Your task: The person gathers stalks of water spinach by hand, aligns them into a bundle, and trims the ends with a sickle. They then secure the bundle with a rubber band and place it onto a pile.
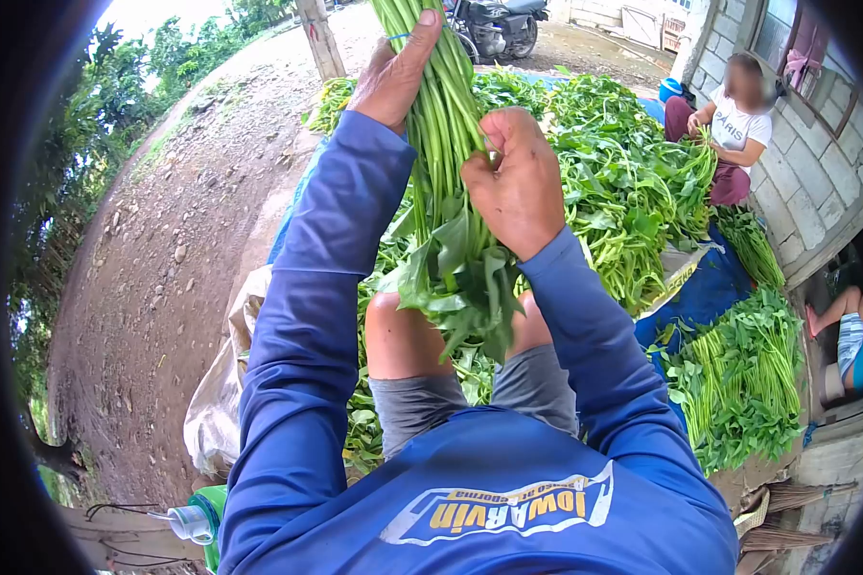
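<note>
A bundle of long green stems with leaves (443, 144) hangs in front of me, leafy ends down over my knees. My left hand (396, 77) is wrapped round the upper stems from the left side, thumb across them, beside a thin blue band. On the right side of the bundle, my right hand (520, 177) is closed, thumb and forefinger pinched at the edge of the stems. What lies between those fingers is too small to make out.
A large heap of loose greens (614, 163) spreads ahead and right. Bundled greens (743, 379) lie at the right on a blue sheet (705, 292). A seated co-worker (734, 125) handles greens by the block wall. A pale sack (216, 412) and green container (211, 513) are at my left.
</note>
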The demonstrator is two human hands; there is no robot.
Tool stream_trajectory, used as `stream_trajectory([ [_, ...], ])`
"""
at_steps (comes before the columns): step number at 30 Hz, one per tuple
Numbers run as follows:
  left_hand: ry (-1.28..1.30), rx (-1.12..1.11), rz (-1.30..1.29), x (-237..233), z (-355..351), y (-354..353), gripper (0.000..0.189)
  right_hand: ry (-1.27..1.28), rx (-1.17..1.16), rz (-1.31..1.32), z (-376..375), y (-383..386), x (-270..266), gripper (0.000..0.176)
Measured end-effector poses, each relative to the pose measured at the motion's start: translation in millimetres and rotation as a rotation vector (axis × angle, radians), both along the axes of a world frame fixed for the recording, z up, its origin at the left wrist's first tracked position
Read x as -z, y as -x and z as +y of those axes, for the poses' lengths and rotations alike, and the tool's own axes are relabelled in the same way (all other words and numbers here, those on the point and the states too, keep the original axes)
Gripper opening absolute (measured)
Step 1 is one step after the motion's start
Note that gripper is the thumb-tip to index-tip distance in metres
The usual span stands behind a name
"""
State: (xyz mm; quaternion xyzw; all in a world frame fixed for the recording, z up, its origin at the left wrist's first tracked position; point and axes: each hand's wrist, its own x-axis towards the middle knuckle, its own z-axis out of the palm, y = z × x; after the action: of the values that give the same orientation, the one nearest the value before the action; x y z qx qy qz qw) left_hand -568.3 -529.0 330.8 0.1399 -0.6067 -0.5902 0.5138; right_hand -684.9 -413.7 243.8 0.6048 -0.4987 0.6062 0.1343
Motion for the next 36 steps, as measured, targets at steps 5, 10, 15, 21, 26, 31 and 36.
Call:
stream_trajectory([
  [5, 0.005, -0.051, -0.003, 10.9, -10.6, 8.8, 0.054, -0.152, 0.052, 0.188, 36.1, -11.4, 22.3, 0.037],
  [10, -0.061, 0.044, 0.019, 5.8, -3.0, -3.9, 0.048, -0.151, -0.057, -0.251, 72.6, 37.9, 13.9, 0.019],
  [15, -0.013, 0.196, 0.011, 10.5, -2.8, 12.7, 0.057, -0.205, -0.226, -0.241, 36.1, 71.4, -23.8, 0.05],
  [21, -0.11, 0.144, 0.313, 35.8, 62.5, 46.6, 0.068, -0.289, -0.25, 0.241, 26.8, 63.5, -26.3, 0.099],
  [26, -0.6, 0.172, 0.246, 145.7, 129.2, -10.0, 0.057, -1.154, -0.474, 0.299, 81.2, 76.5, -18.0, 0.095],
  [31, -0.983, 0.241, -0.485, 263.0, 172.4, -108.4, 0.066, -1.459, -0.782, 0.244, 87.9, 60.6, 152.3, 0.098],
  [36, -0.69, 0.309, -1.016, 253.5, 162.9, -164.6, 0.034, -1.395, -0.814, 0.132, 89.4, 44.4, 186.0, 0.103],
])
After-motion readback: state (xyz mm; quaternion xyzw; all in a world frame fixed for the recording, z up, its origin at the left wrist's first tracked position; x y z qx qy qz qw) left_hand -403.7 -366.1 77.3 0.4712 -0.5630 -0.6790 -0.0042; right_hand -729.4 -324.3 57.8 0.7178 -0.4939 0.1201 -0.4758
